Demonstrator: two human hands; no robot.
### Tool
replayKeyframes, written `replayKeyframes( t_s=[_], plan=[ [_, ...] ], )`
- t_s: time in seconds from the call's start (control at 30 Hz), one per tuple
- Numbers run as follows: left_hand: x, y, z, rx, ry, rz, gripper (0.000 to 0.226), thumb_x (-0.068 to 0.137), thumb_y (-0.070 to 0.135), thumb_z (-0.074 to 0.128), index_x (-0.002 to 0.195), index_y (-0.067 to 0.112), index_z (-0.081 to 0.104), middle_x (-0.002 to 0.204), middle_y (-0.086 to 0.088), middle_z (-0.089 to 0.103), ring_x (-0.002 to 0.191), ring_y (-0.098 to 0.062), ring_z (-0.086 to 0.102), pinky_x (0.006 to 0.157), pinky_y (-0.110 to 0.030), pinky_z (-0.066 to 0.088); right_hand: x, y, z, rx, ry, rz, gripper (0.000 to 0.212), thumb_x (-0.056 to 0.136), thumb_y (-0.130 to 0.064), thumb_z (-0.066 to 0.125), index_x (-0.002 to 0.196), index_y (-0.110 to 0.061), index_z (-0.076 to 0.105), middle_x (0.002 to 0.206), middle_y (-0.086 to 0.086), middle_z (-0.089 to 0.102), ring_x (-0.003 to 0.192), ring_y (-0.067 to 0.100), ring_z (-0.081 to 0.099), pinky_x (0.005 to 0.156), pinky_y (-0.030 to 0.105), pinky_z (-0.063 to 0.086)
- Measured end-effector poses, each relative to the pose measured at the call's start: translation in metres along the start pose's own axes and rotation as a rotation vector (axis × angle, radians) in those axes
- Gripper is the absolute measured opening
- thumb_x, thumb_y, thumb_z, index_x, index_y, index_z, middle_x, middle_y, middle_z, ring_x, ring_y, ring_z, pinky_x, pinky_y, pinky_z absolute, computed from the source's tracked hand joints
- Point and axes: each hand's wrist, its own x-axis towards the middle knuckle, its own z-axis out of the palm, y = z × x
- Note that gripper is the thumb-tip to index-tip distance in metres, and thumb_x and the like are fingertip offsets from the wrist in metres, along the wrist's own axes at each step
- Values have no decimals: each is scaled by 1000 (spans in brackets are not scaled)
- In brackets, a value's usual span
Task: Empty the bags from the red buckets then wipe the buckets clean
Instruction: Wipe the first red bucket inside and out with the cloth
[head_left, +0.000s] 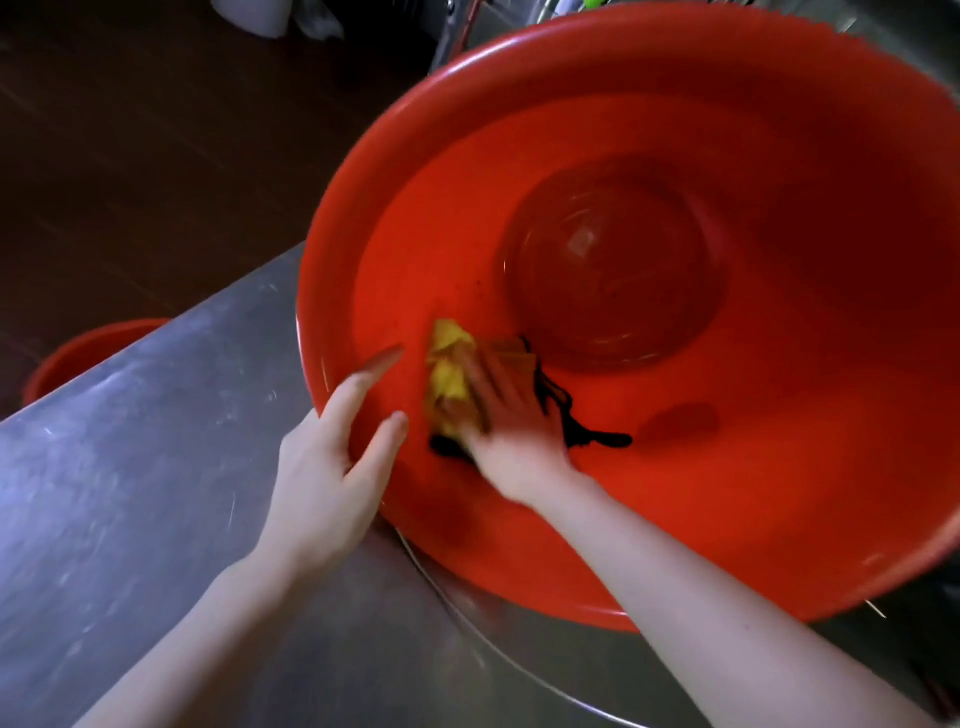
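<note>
The bare left hand (322, 467) rests over the rim of the round red plastic bucket (675, 467), thumb inside and forefinger stretched nearly straight. The right hand (511, 421), blurred by motion, presses palm-down, its fingers (498, 374) laid flat on a crumpled yellow and black cloth (447, 364). Both forearms are bare.

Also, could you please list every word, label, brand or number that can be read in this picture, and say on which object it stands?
None: no text in this picture can be read.
Red bucket: there is a faint pale patch on its bottom, too blurred to tell whether it is a label.
Yellow cloth and steel counter: no writing shows.
</note>
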Motion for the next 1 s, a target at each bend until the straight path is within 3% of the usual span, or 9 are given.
replayKeyframes(
  t_s=[0.1, 0.17, 0.27, 0.37, 0.47, 0.57, 0.77, 0.87, 1.0],
  plan=[
    [-8, 5, 6, -95, -1, -22, 40, 93, 49, 56, 130, 60, 45, 115, 44, 55, 107, 16, 54, 87, -8, 44, 36, 19, -5, 117, -152, 390, 64, 94, -65, 14, 151, -43, -4, 161, -14, -6, 149, 20, -5, 111, 66, -2],
    [-14, 7, 12, -149, 6, -49, 40, 90, 54, 55, 129, 60, 47, 114, 42, 57, 103, 12, 58, 88, -15, 48, 40, 17, -11, 76, -198, 430, 64, 95, -62, 11, 153, -36, -1, 162, -8, -6, 149, 24, -5, 111, 66, -5],
    [-22, 11, 19, -175, 4, -39, 38, 90, 56, 51, 128, 57, 49, 116, 38, 59, 110, 10, 56, 93, -19, 45, 9, -3, -12, -35, -239, 111, 61, 100, -49, 13, 154, -27, -5, 162, -2, -12, 149, 24, -8, 117, 53, 1],
    [-19, 11, 21, -175, 9, -27, 45, 88, 57, 43, 132, 52, 49, 122, 40, 56, 117, 14, 50, 91, -2, 35, -42, -28, -16, 157, -74, -193, 66, 88, -70, 8, 143, -50, -21, 159, -16, -14, 148, 21, -10, 116, 51, 5],
    [-18, 5, 22, -212, 13, -72, 45, 85, 61, 43, 129, 57, 49, 123, 40, 55, 118, 12, 51, 95, -10, 41, -52, -35, -16, 156, 11, -300, 65, 86, -72, 16, 136, -57, -22, 158, -21, -13, 148, 18, -7, 116, 52, 10],
    [-22, 1, 25, -188, 50, -115, 39, 80, 66, 44, 119, 65, 50, 121, 38, 56, 116, 10, 52, 102, -36, 46, -16, -17, -7, 100, 53, -84, 65, 93, -66, 25, 144, -49, -12, 161, -15, -6, 149, 21, 2, 115, 55, 15],
    [-26, -12, 31, -220, 71, -160, 46, 81, 65, 45, 126, 60, 49, 118, 26, 63, 104, 0, 60, 96, -36, 51, 45, 14, 2, 172, -84, 415, 65, 95, -64, 15, 151, -39, -6, 161, -14, -9, 149, 23, -5, 113, 64, -1],
    [-31, -12, 34, -151, 52, -111, 42, 84, 59, 45, 125, 58, 49, 113, 39, 59, 108, 13, 56, 88, -5, 40, 20, -3, 6, 147, -84, 236, 66, 98, -57, 20, 153, -31, -6, 162, -5, -7, 149, 25, -4, 117, 58, 4],
    [-34, -8, 35, -150, 67, -118, 37, 84, 57, 44, 121, 60, 50, 113, 45, 55, 110, 19, 51, 88, 2, 32, -41, -35, 11, 156, 96, -225, 72, 88, -64, 23, 143, -48, -20, 163, -3, 4, 149, 31, 4, 114, 59, 16]
  ],
)
